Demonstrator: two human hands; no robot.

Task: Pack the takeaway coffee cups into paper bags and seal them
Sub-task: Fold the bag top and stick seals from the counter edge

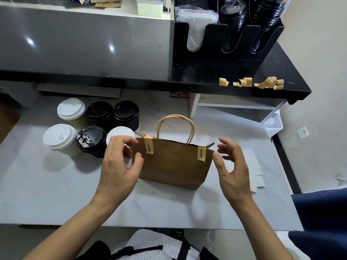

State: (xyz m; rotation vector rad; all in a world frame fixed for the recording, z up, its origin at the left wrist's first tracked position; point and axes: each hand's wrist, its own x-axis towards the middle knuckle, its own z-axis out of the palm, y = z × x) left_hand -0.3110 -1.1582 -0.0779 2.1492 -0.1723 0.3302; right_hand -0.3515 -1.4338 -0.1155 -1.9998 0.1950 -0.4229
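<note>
A brown paper bag (172, 166) with twisted paper handles stands upright on the white marble counter (56, 194). Two strips of tan tape, the left strip (149, 145) and the right strip (201, 153), fold over its closed top edge. My left hand (120, 166) hovers at the bag's left top corner with fingers loosely curled and holds nothing. My right hand (231, 166) hovers just off the bag's right edge, fingers relaxed and spread, apart from the paper. Several lidded takeaway cups, some with white lids (60, 136) and some with black lids (91, 138), stand in a cluster left of the bag.
A black raised shelf (281, 68) at the back carries a black lid dispenser (225, 44) and several torn tape pieces (262, 83). Flat white paper sheets (255, 171) lie right of the bag. A white open shelf unit (234, 107) sits under the black shelf.
</note>
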